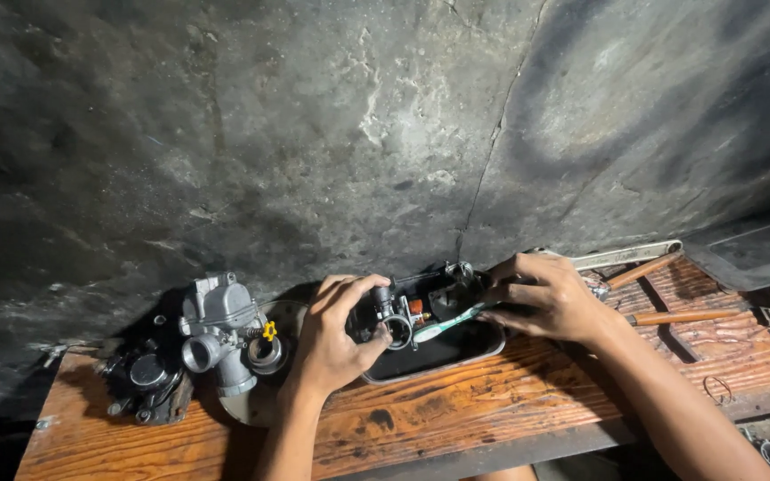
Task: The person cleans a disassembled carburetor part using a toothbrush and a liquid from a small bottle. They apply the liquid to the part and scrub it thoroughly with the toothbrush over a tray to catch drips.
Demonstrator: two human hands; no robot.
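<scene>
My left hand (336,334) grips a small dark metal carburetor part (389,316) with a round opening, held over a shallow black tray (456,352). My right hand (545,294) holds a toothbrush (447,322) with a white and green handle, its head against the part. Both hands work over the tray at the back of a worn wooden bench (492,401).
A grey carburetor body (216,330) with a yellow knob (269,330) lies left of my left hand, next to a black round component (144,379). An adjustable wrench (630,256) and wooden-handled tools (679,316) lie at the right. A dark cracked wall (358,134) rises behind.
</scene>
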